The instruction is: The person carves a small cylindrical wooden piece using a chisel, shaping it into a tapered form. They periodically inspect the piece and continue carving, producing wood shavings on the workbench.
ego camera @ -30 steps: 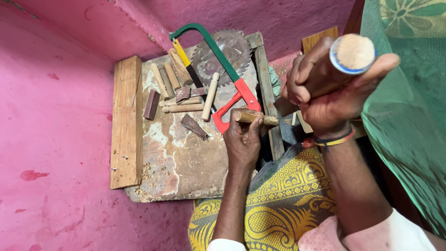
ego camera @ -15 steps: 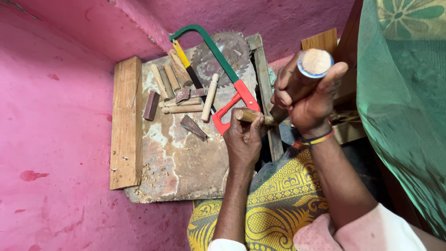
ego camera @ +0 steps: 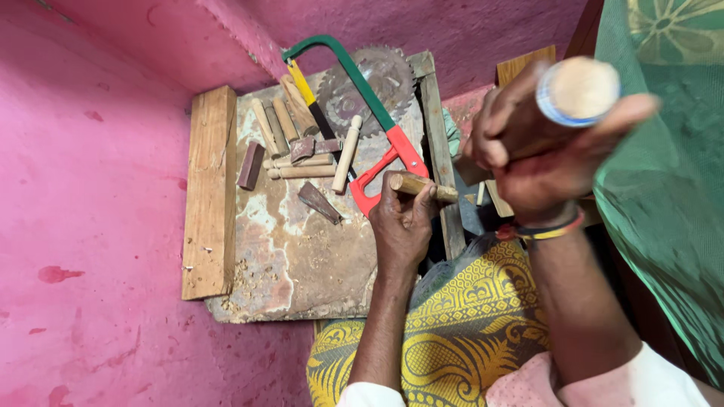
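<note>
On a pink floor (ego camera: pixel 83 226), a worn work board (ego camera: pixel 302 256) carries the tools, with a long wooden plank (ego camera: pixel 207 192) along its left edge. The right hand (ego camera: pixel 532 162) now sits higher and nearer the camera than half a second ago, clenched around a thick wooden handle (ego camera: pixel 577 90) whose round end, ringed with a blue and white band, faces the lens; what lies at the handle's lower end is hidden behind the fingers. The left hand (ego camera: pixel 403 222) stays at the board's right edge, closed on a short wooden dowel (ego camera: pixel 422 187) that rests on an upright wooden strip (ego camera: pixel 441 158). A hacksaw (ego camera: pixel 362 113) with a green frame and red grip lies across the board above that hand, partly covering a rusty circular saw blade (ego camera: pixel 381 75). Loose wooden pegs (ego camera: pixel 290 143) lie left of the hacksaw. A green cloth (ego camera: pixel 664 188) cuts off the right side.
</note>
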{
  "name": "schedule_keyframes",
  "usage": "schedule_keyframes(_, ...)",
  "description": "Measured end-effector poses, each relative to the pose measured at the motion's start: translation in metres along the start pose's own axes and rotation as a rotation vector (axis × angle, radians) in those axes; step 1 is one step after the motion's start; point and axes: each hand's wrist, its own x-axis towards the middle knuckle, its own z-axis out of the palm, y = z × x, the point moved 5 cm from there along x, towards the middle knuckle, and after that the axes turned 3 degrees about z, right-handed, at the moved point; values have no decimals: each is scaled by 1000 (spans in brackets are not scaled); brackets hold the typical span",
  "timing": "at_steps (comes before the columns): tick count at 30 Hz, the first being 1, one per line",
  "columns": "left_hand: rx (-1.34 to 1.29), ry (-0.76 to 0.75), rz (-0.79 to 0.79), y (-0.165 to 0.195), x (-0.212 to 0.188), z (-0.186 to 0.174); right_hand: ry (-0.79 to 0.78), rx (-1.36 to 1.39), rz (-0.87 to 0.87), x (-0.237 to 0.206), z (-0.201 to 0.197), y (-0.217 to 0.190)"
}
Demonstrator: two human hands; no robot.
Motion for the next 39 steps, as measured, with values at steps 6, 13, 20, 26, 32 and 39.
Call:
schedule_keyframes(6,-30,-13,-27,-1,1,0,162,-309,29,4,8,9)
schedule_keyframes(13,-53,-23,-20,3,0,0,-7,-228,-47,1,19,-1)
schedule_keyframes(20,36,-24,-10,8,2,-1,113,-255,76,4,13,15)
schedule_keyframes(26,-9,-28,-22,9,3,0,-78,-84,33,2,21,9)
schedule_keyframes(32,38,-29,10,10,3,-1,120,-328,118,4,3,20)
schedule_keyframes(39,-26,-20,3,9,2,-2,2,58,19,-3,-10,1)
